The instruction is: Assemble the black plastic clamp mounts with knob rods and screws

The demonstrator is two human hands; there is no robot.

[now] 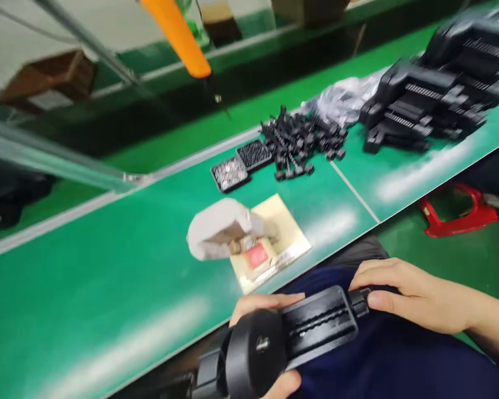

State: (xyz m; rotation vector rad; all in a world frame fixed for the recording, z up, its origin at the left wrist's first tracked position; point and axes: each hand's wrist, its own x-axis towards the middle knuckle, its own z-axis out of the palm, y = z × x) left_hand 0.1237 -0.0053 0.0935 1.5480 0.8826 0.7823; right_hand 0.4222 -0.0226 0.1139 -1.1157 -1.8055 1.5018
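Over my lap, at the bottom of the view, is a black plastic device [320, 324] with a round head and a slotted rectangular plate. My left hand [270, 302] is wrapped round it from beneath, fingers on one side and a fingertip on the other, partly hidden by the round head. At the plate's far end, the thumb and fingers of my right hand [403, 293] pinch a small black knob [360, 302]. A long toothed rod shows inside the slot of the plate.
The green bench [108, 277] carries a yellow pad [289, 227] with a white bag [216, 227], trays of small parts [229, 174], a pile of black knobs [295, 141] and large black assemblies [424, 105]. An orange object [178, 36] hangs above. A red tool [466, 213] is at right.
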